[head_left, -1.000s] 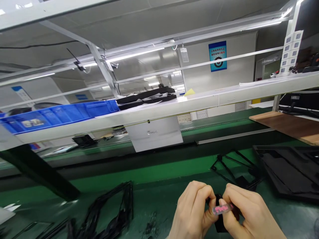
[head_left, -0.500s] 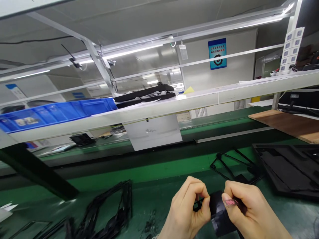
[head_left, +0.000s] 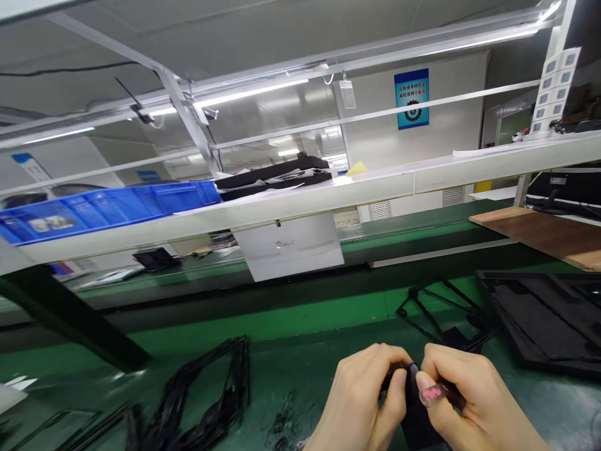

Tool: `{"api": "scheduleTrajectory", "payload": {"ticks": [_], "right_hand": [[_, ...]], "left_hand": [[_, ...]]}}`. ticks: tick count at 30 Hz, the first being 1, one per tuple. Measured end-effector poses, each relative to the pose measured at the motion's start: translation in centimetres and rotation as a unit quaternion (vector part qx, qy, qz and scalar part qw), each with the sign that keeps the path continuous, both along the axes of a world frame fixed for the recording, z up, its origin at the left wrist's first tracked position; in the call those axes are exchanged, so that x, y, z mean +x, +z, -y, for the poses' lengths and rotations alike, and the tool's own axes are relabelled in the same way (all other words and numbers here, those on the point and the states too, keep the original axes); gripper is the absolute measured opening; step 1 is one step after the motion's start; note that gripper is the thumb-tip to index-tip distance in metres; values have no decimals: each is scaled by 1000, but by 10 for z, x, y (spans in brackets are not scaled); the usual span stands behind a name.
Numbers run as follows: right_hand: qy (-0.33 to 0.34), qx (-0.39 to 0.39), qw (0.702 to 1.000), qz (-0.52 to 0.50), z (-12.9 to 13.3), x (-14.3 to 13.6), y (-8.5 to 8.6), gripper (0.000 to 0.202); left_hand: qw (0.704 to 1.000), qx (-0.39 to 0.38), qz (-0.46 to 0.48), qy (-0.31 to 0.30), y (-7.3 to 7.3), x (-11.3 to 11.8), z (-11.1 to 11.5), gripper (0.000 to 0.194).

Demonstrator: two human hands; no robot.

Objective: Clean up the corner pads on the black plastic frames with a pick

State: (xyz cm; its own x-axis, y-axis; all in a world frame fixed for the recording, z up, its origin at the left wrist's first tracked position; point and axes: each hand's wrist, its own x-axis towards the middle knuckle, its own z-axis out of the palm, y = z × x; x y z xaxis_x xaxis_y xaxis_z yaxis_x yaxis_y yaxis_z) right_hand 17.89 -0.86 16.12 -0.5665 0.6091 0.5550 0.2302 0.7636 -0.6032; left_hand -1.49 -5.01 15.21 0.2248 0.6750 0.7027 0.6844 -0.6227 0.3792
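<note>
Lower half of frame: green bench (head_left: 291, 354). Across the middle: white shelf (head_left: 370, 194), with blue bin (head_left: 117, 207) at left. Lower right: black panel (head_left: 554, 326), cut off by right edge. Lower left: black frames (head_left: 171, 401), overlapping, too dark to count. Just left of the panel: thin frame (head_left: 454, 338), near side partly behind the fingers.

Bottom edge, right of centre: left hand (head_left: 361, 394) and right hand (head_left: 474, 388), near each other, both with fingers curled in, pinching black part (head_left: 416, 426) between them.

Changed over the last half second: hands drawn closer; broad face of the part, then exposed between them, now mostly covered. Left fingertips now at its upper edge, near the right thumb. Judged to mean close fingertip work on that edge, rather than spreading the part wide.

Smallest: pink-marked strip (head_left: 432, 393) across the right thumb; stuck or merely held, cannot tell. Hidden: exact grip points behind the fingers. Cut off: lower end of the part, below the bottom edge.
</note>
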Motion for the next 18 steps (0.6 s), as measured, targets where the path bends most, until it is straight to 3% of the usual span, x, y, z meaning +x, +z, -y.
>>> {"api": "scheduleTrajectory", "payload": {"ticks": [7,18], "right_hand": [[-10,83,996,24,1,-6,-9,30],[-19,-4,999,31,-1,-4,-3,32]], "left_hand": [[998,-48,-27,0,1,6,0,27],[999,-16,39,18,-11,18,-4,30]]}}
